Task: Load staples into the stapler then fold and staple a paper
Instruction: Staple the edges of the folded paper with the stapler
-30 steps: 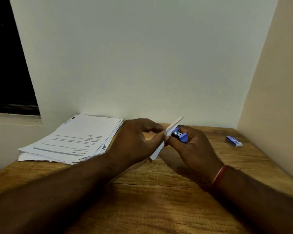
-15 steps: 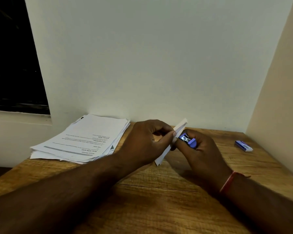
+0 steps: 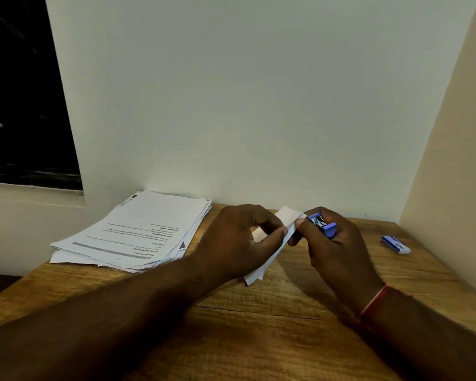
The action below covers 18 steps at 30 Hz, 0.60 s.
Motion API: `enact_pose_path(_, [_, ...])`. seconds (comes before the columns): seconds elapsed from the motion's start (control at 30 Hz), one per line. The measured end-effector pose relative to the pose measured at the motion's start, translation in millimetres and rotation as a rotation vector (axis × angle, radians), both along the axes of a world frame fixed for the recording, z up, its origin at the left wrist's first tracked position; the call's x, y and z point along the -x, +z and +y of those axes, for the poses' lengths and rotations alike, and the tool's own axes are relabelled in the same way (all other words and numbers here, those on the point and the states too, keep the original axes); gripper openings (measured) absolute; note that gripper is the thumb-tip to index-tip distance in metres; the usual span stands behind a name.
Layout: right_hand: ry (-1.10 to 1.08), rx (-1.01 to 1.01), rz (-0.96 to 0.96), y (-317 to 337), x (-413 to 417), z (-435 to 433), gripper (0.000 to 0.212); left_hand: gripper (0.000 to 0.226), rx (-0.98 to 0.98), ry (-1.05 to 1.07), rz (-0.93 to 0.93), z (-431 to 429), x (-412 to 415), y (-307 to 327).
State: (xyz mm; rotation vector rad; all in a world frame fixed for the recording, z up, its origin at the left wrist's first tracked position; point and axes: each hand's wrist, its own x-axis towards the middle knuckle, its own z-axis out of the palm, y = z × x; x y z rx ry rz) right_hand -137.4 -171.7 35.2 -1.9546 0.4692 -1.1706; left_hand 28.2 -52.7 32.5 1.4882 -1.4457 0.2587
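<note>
Head view first: we see the left hand [image 3: 239, 243] above the wooden table [image 3: 259, 339], thumb and forefinger pinched shut on a folded paper [image 3: 287, 218], which runs as a narrow strip from its upper end near the wall down to a lower corner close over the tabletop. We find the right hand [image 3: 338, 243] just beside it, fingers curled closed around a small blue stapler [image 3: 323, 225], with the thumb tip pressed against the paper's edge. The stapler's metal front faces the paper's upper end and sits just beside it; we cannot tell whether the paper is between its jaws. A red band [image 3: 374, 302] circles the right wrist.

Around the hands, we note a stack of printed sheets [image 3: 138, 232] lying at the table's back left, against the wall, just beside the left hand. A small blue and white staple box [image 3: 395, 244] lies flat near the right wall, well apart from the right hand. Both forearms cross the near part of the table and cover much of it.
</note>
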Motion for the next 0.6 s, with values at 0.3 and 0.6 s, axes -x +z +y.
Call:
enact_pose_path(0.3, [0.084, 0.133, 0.078, -1, 1, 11, 0.025, 0.008, 0.037, -0.003, 0.064, 6, 7, 6])
enact_pose_path(0.6, [0.045, -0.023, 0.019, -2, 1, 0, 0.03, 0.004, -0.038, -0.003, 0.056, 3, 2, 1])
